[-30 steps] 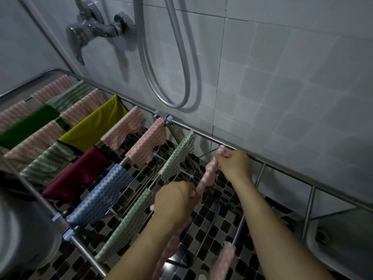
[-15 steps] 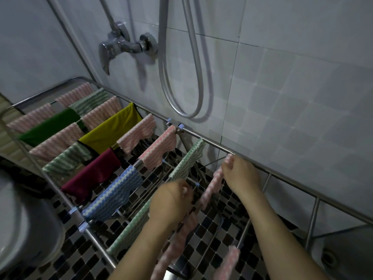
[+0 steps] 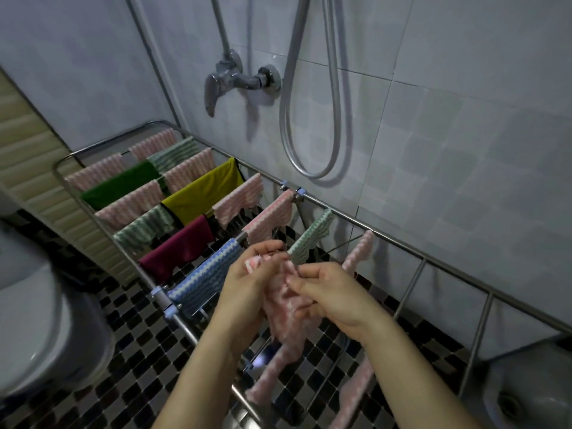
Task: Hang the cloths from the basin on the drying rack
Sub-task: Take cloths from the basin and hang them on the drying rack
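Over the drying rack [image 3: 402, 247], mostly filled with cloths [image 3: 201, 193], the left hand [image 3: 250, 280] and right hand [image 3: 334, 298] grip a bunched pink cloth [image 3: 288, 308], unhung.

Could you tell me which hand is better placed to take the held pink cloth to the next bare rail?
Likely right: the right hand pinches the pink cloth on the side nearest the bare rail; the left hand grips the bunched end.

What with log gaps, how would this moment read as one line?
step: hanging | left hand: grips crumpled pink-and-white striped cloth | right hand: pinches it | steel drying rack: below hands
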`<state>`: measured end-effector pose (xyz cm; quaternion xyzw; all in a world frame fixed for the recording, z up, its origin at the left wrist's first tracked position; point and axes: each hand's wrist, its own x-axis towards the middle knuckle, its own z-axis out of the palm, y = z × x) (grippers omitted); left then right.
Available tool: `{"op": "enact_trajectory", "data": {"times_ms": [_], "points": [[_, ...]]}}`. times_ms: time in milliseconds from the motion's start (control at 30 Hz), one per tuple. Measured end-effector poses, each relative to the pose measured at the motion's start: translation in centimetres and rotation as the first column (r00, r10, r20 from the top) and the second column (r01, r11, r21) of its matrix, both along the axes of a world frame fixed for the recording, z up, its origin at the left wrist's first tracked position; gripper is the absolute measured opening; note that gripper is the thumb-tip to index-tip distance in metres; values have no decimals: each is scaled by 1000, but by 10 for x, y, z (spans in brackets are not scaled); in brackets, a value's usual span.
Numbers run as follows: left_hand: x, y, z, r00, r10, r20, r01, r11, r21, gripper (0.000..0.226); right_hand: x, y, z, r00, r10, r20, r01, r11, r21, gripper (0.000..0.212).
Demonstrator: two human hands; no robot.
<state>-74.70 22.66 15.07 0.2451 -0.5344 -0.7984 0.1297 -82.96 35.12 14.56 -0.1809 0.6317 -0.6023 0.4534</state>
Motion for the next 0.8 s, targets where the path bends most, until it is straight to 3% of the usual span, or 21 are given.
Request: {"op": "enact_trajectory", "data": {"times_ms": [133,233,367,433,533,667,733,800], "points": [[37,-8,5,1000,-29,-6,29,999,21,35,32,-5,9,988,-121,-93,117,992,-49,18],[72,-15,11,999,-43,-15,44,998,47,31,63,-10,21,980,-189,58,196,970,-146,15],[115,-23,9,999,37,28,-34,996,-86,23,96,-14,33,921,-283,267,342,916,-209,15],[131,-25,8,996,87,17,-84,988,-126,23,108,-14,38,910,-293,292,370,894,-253,14],[144,-26,7,992,127,20,-119,966,-229,34,124,-10,46,939,-305,161,341,891,-300,15],[157,-28,1,989,123,80,-75,893,-443,33,132,4,59,942,-264,-209,180,920,-348,21],[159,-22,9,998,-64,-6,58,930,-363,16,130,13,69,933,-171,-316,72,950,-304,20],[154,-11,24,952,-299,-71,256,898,-358,31,127,19,77,929,-103,-355,3,962,-272,13]]}}
